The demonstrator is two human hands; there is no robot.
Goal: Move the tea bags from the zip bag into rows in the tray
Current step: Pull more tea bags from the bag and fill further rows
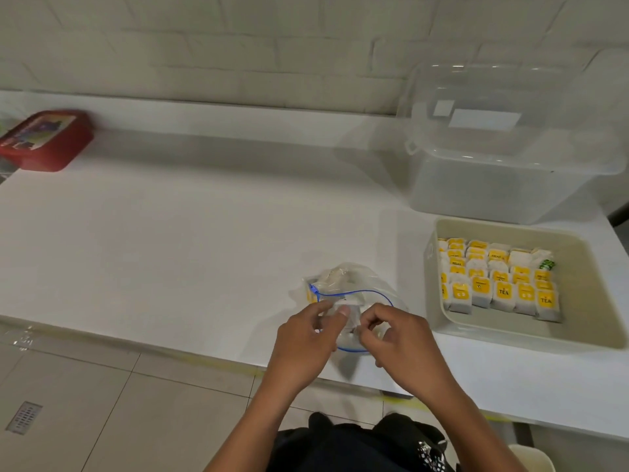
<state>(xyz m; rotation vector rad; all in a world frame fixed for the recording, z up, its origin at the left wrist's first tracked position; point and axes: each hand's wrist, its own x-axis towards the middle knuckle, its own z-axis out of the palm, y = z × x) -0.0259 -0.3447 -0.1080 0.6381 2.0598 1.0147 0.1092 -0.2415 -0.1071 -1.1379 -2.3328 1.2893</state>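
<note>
A clear zip bag [354,284] with a blue zip line lies on the white table near its front edge, mouth toward me. A few tea bags show through it, one with a yellow tag at its left end. My left hand [306,338] pinches the bag's near rim with thumb and fingers. My right hand [398,338] has its fingertips curled at the bag's mouth, pinching something pale there; whether it is the plastic or a tea bag is unclear. The beige tray [442,318] stands to the right, holding several rows of upright tea bags [493,281] with yellow tags.
A clear plastic bin [503,185] with its lid propped open stands behind the tray. A red lidded box [47,141] sits at the far left of the table. A white brick wall runs behind. Tiled floor lies below the table's front edge.
</note>
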